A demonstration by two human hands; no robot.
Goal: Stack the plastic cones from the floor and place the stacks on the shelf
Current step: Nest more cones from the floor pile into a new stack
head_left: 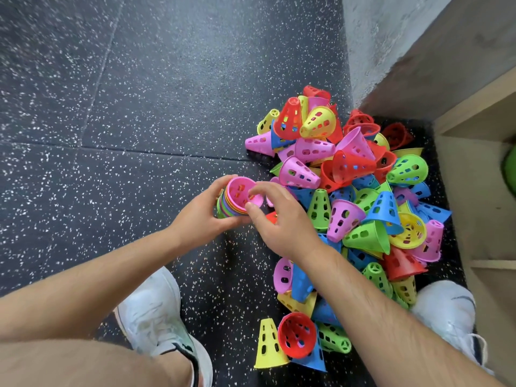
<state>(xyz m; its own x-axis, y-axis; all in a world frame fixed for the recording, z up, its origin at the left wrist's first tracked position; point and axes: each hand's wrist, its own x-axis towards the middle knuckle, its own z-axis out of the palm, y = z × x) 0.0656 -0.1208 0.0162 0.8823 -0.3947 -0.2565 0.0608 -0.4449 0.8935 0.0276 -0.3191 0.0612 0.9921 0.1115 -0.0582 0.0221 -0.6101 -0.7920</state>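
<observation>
My left hand (205,212) grips a nested stack of cones (240,198) lying on its side, open end toward me, with a pink cone innermost. My right hand (282,219) hovers at the stack's rim, fingers curled over the pink cone's edge and thumb near its lower rim. A big loose pile of perforated plastic cones (363,196) in pink, red, yellow, green and blue covers the floor to the right. More cones lie near my feet, including a yellow cone (269,344) standing upright and a red cone (297,335) on its side.
A wooden shelf unit (474,152) stands at the right edge, with a green object (509,169) inside it. A grey wall (391,37) rises behind the pile. My white shoes (159,319) stand on black speckled rubber floor (111,121).
</observation>
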